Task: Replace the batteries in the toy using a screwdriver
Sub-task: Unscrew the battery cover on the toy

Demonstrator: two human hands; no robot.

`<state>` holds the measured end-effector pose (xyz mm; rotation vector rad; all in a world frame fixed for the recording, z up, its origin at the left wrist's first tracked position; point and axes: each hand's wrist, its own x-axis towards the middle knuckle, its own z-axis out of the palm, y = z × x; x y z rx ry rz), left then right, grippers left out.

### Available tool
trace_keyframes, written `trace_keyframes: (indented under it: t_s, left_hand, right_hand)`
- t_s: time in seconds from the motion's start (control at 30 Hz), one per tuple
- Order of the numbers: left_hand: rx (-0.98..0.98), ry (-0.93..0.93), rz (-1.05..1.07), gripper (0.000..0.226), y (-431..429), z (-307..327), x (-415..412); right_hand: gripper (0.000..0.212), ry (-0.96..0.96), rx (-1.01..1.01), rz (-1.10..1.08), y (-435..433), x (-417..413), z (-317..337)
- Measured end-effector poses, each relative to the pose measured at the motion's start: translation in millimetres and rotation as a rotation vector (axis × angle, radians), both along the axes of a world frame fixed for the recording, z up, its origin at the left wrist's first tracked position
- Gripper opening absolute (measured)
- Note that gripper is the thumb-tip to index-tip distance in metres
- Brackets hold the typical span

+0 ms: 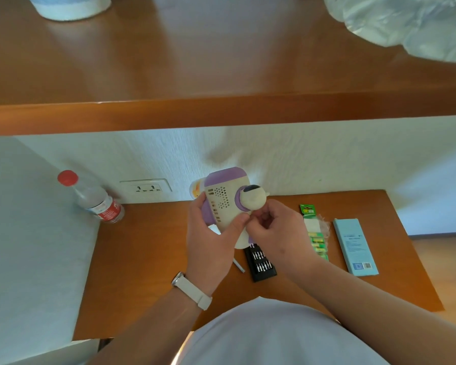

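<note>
Smooth matt plastic toy [225,204] — glossy wooden desk [148,248], clear plastic bottle [96,200], textured white wall [300,154].

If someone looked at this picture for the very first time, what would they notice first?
Probably the purple and cream toy held up in the middle, above the desk. The left hand grips its body and the right hand curls its fingers against its side. Next come the red-capped water bottle at the desk's back left, and the green battery pack lying on the right beside a black case of screwdriver bits.
</note>
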<state>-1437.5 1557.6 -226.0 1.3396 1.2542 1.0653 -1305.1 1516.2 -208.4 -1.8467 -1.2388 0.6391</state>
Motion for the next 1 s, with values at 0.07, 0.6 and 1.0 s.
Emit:
trace_keyframes:
  t_s: [0.07,0.6,1.0]
  left_hand:
    - [-0.003,0.005,0.000,0.070,1,-2,4]
    - [-0.041,0.063,-0.010,0.073,4,-10,21]
    - [-0.077,0.058,-0.022,0.075,7,-14,16]
  right_hand:
    - [0.013,-0.002,-0.021,-0.009,1,3,-2]
    - [0.013,0.040,-0.095,-0.035,4,16,-9]
    - [0.009,0.067,-0.121,0.008,6,18,-16]
